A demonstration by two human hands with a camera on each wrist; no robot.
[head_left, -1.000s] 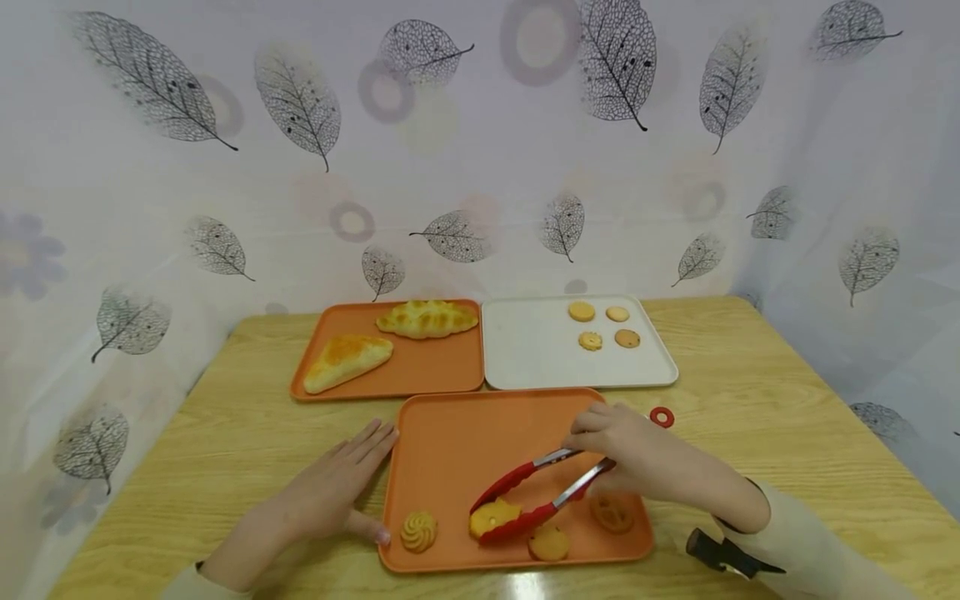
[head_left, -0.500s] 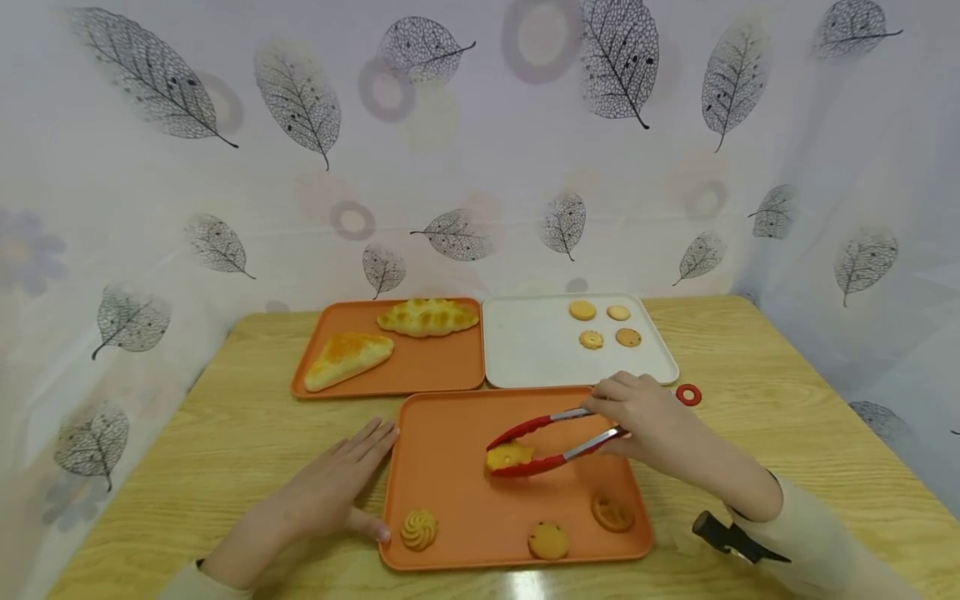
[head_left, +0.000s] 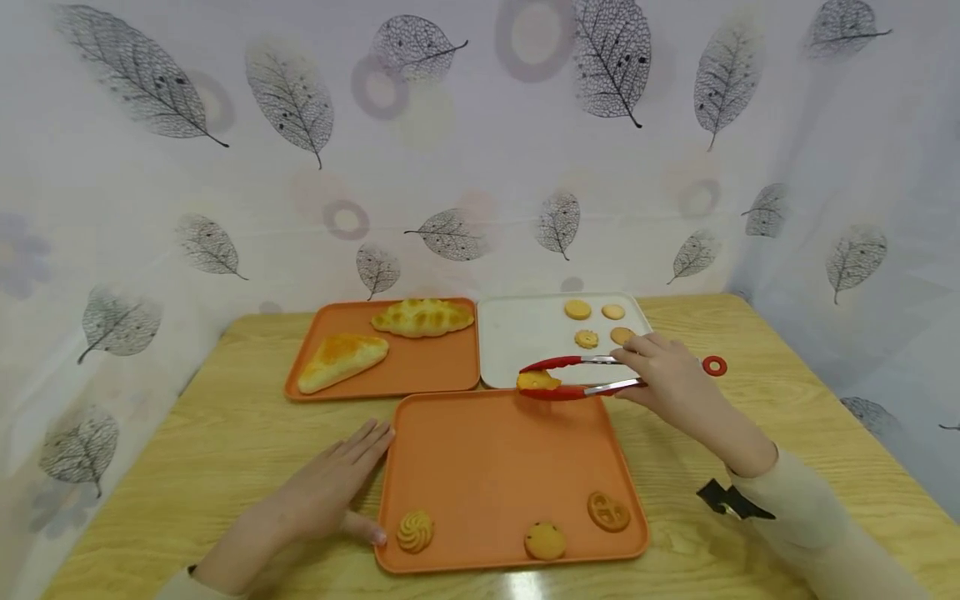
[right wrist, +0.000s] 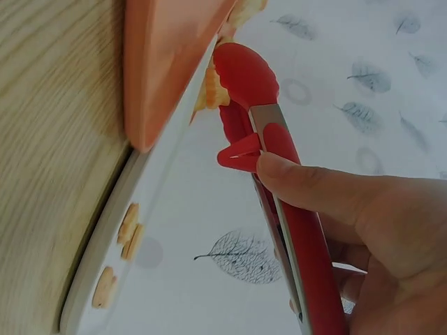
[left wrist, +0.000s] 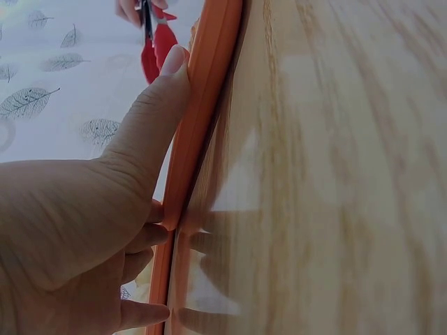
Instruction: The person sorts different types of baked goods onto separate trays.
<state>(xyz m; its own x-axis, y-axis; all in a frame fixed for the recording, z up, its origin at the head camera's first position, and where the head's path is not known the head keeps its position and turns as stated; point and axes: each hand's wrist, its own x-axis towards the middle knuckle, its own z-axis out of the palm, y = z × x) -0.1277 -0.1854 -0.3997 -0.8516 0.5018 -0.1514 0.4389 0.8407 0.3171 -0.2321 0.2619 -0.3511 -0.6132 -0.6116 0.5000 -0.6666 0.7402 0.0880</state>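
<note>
My right hand (head_left: 667, 379) grips a pair of red and silver tongs (right wrist: 300, 237) by the arms. Between the tong tips is a yellow cookie (head_left: 537, 381), raised over the seam where the front orange tray (head_left: 487, 467) meets the white tray (head_left: 517, 333). My left hand (head_left: 330, 483) lies at the front tray's left edge with fingers extended; in the left wrist view its thumb (left wrist: 150, 115) touches the rim. On the front tray are a swirl cookie (head_left: 415, 531), a round speckled cookie (head_left: 545, 541) and a pretzel-shaped cookie (head_left: 608, 511).
Several small cookies, one a plain round cookie (head_left: 577, 309), lie on the white tray's right half. A second orange tray (head_left: 427, 367) at back left bears a triangular pastry (head_left: 343, 362) and a braided bread (head_left: 422, 318). Behind the wooden table (head_left: 217, 433) hangs a leaf-print cloth (head_left: 480, 150).
The tongs have lifted the yellow cookie from the front of the orange tray and carried it back to the white tray's near edge. My left hand has stayed in place.
</note>
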